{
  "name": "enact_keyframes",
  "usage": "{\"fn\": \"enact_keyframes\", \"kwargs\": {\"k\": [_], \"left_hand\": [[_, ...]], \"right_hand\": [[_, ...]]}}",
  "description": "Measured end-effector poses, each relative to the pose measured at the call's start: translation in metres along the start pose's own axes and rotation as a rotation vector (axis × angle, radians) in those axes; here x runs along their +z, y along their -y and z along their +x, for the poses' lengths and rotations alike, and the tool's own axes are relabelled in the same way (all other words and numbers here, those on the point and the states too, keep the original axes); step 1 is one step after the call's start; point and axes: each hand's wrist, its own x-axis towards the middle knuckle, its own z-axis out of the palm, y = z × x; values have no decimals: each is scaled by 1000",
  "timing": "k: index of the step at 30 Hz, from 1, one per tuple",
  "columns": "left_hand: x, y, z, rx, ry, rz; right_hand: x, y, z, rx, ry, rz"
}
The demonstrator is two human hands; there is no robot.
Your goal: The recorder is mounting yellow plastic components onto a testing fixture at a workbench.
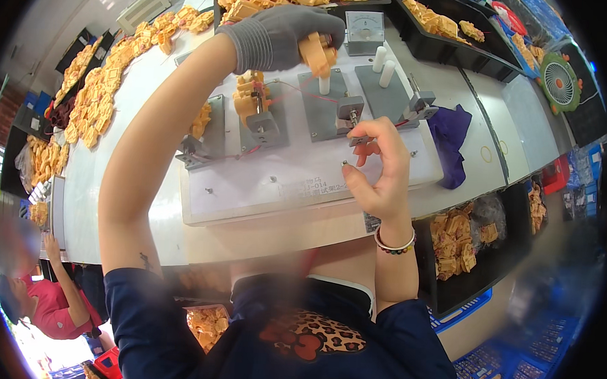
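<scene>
My left hand (279, 38), in a grey glove, is closed on a yellow-orange plastic part (316, 56), held over a white post (324, 86) on a grey plate (313, 112). My bare right hand (386, 167) is curled beside the metal clamp (349, 111) at that plate's near edge. Its index fingertip is at the clamp's near end, with the thumb apart below it. Similar yellow parts sit in the fixture (250, 96) to the left and in the leftmost one. On the right-hand plate (369, 84), two white posts stand bare.
A dial meter (364, 31) stands behind the fixtures. Yellow parts fill black trays (418, 42) at the back and a black bin (490, 248) at right. More parts (94, 106) lie at left. A purple cloth (448, 145) and green fan (560, 82) are right; another person (54, 307) works at left.
</scene>
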Motion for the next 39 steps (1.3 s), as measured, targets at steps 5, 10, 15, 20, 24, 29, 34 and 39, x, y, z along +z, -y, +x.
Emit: {"fn": "enact_keyframes", "kwargs": {"k": [5, 10, 15, 20, 24, 29, 34, 39], "left_hand": [[26, -14, -2, 90, 63, 201], [26, -6, -22, 113, 0, 41], [-39, 92, -147, -227, -625, -517], [29, 202, -259, -1058, -181, 119], [94, 216, -284, -1253, -492, 144], [51, 171, -268, -1168, -636, -397], [16, 68, -246, -442, -909, -1629], [-2, -10, -205, -628, -703, -839]], "right_hand": [[2, 1, 1, -21, -20, -12], [-1, 3, -13, 48, -49, 7], [-61, 28, -75, 209, -344, -174], [-80, 30, -115, 276, -453, -118], [-64, 24, -101, 253, -283, -179], [-66, 16, -52, 24, -374, -296], [-67, -8, 1, 174, -252, -179], [-57, -28, 1, 80, -275, -42]]}}
